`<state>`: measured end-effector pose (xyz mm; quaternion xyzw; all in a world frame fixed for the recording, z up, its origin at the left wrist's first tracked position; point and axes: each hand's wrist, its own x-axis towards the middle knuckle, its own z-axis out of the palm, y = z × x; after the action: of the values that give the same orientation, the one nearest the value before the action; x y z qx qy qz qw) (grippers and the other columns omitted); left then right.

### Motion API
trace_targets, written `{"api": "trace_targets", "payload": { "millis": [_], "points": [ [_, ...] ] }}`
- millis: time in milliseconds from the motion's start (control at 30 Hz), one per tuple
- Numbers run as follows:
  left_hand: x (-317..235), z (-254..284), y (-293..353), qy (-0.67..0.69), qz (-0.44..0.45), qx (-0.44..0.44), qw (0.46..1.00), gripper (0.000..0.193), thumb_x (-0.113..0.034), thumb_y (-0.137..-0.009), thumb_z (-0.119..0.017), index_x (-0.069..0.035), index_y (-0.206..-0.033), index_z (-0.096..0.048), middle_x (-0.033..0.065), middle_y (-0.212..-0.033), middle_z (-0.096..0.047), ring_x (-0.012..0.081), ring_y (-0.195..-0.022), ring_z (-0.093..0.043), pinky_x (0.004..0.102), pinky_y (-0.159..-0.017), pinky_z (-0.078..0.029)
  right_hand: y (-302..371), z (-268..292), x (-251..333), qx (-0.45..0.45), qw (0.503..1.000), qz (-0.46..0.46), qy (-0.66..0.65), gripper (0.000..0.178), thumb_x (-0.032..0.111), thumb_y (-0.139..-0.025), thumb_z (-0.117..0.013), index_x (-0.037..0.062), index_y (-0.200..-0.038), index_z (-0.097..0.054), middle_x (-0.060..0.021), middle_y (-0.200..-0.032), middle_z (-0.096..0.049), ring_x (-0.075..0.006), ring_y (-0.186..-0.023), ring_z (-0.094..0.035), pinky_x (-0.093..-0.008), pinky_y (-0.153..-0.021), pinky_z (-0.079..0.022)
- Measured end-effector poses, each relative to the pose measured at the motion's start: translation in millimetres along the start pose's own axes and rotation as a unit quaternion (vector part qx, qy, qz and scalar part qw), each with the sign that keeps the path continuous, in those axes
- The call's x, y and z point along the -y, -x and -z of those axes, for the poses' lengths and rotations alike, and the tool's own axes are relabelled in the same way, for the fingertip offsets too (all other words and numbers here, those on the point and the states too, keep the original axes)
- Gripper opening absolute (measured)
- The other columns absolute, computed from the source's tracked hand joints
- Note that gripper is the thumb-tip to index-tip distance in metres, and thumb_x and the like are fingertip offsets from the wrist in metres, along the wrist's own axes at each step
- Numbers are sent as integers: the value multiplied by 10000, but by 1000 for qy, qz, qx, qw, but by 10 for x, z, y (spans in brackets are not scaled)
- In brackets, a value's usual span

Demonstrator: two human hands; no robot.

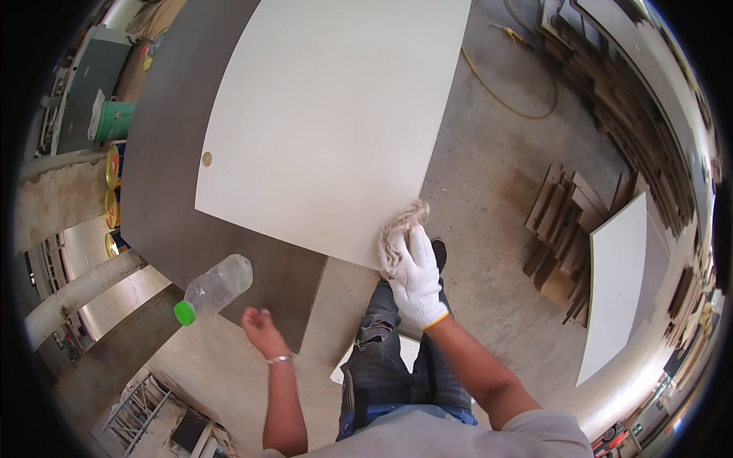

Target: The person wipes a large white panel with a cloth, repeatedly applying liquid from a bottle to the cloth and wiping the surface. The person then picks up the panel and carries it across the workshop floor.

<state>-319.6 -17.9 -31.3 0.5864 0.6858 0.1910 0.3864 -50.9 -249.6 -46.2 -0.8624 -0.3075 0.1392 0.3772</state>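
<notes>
Head view, flat white panel [328,130]: lies over dark-brown board [168,114].
My white-gloved right hand [417,288]: grips bunched beige cloth rag [392,238] at panel's near-right corner.
My bare left hand [262,334]: loosely curled near clear green-capped plastic bottle [225,281]; can't make out anything inside.
Step, my guess: wiping the edge.
Next move: likely calls for rag pressed flat.

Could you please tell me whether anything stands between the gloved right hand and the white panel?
Only the bunched rag, held by the gloved right hand at the near right corner of the white panel. Nothing else visible is in the way; the green-capped plastic bottle is off to the left.
</notes>
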Motion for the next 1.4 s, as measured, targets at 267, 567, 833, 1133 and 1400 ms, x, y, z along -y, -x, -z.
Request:
{"api": "trace_targets", "payload": {
  "millis": [267,567,833,1133,1400],
  "points": [
    [-1662,-1789,-271,-129,-538,89,828,508,-16,-835,-655,20,-1331,-553,193,-1349,-584,406,-1265,-504,536,-1102,-379,-128,37,-57,-63,993,-34,-96,457,14,-815,-673,41,-1271,-661,-173,-1039,-629,-365,-948,-624,-425,-851,-514],
    [-2016,-2485,-799,-288,-604,59,741,522,-179,-982,-519,-3,-1466,-437,226,-1576,-399,424,-1460,-353,563,-1212,-253,-1059,111,-225,-179,849,-191,-458,236,-141,-880,-610,3,-1067,-615,13,-1032,-597,-71,-970,-555,-246,-889,-492],
    [-2035,-2487,-787,-300,-588,63,748,526,-172,-981,-520,-3,-1472,-437,217,-1579,-399,409,-1474,-335,547,-1224,-228,-441,-224,-57,-170,760,-185,-600,155,-106,-941,-569,-3,-1055,-590,-128,-1182,-668,-234,-1148,-647,-435,-1016,-548],
    [-2047,-2518,-807,-289,-605,74,738,549,-195,-970,-518,-5,-1477,-426,231,-1590,-377,420,-1494,-312,571,-1228,-216,-1773,250,-538,-244,856,-148,-431,223,-149,-897,-548,34,-1023,-535,-3,-1004,-557,-92,-945,-533,-302,-927,-511],
    [-1980,-2431,-832,-305,-598,60,739,529,-156,-987,-510,-15,-1492,-433,206,-1589,-395,400,-1476,-347,533,-1220,-244,-732,-240,-34,-250,855,-84,-447,206,-139,-913,-568,31,-1025,-537,1,-937,-528,-91,-918,-528,-280,-889,-504]
  ]
}}
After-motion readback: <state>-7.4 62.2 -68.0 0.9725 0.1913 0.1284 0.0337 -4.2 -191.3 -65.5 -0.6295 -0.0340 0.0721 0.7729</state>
